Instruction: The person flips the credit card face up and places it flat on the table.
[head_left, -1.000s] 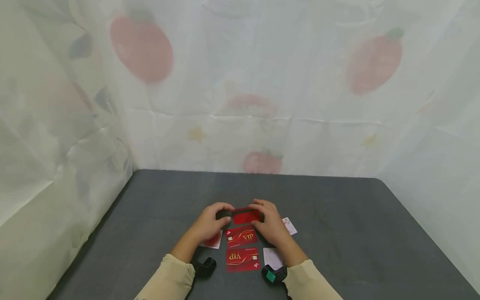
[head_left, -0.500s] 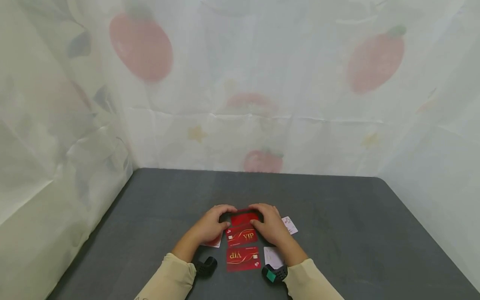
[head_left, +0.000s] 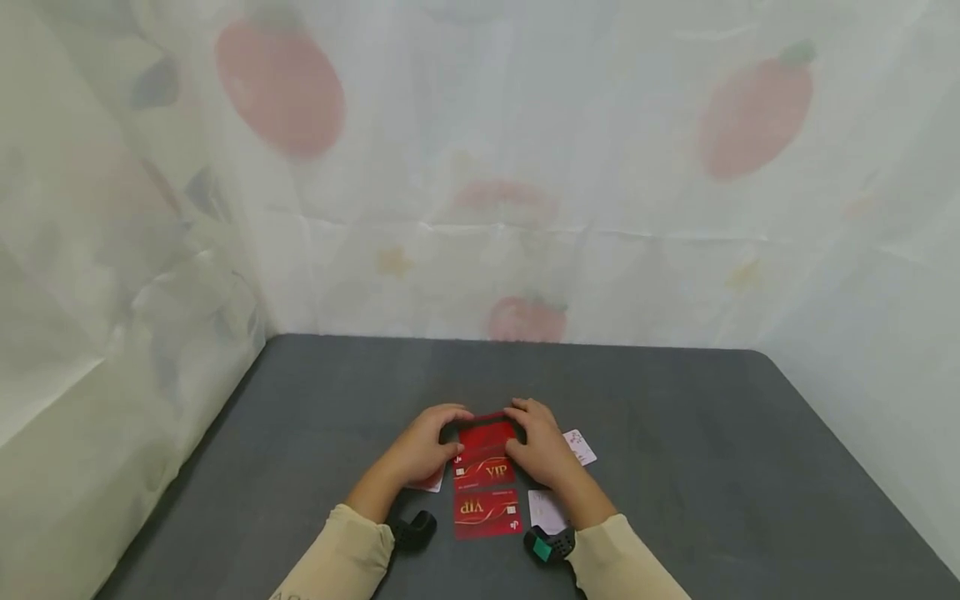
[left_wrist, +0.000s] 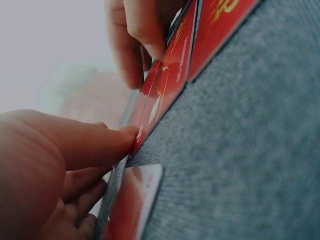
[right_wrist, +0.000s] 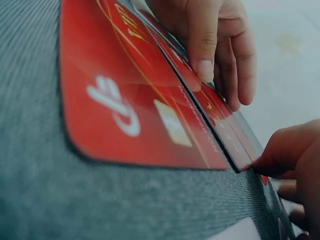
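Three red cards run in a column on the dark table. The nearest is a gold-lettered VIP card; beyond it lies a second VIP card, upside down to me. At the far end is a red card with a dark stripe along its far edge. My left hand holds this far card at its left side, thumb near and fingers far. On its right side my right hand holds it in the same way. Its left and right ends are partly hidden by the fingers. Both thumbs sit low by the card edges.
A red-and-white card lies partly under the left wrist. Two pale cards lie on the right, one beside the right wrist and one beyond it. Black bands sit on both wrists. A printed curtain borders the table.
The far red card has come nearer and slightly left, both hands with it. The gap between it and the middle VIP card has closed, and it lies straighter in the column.
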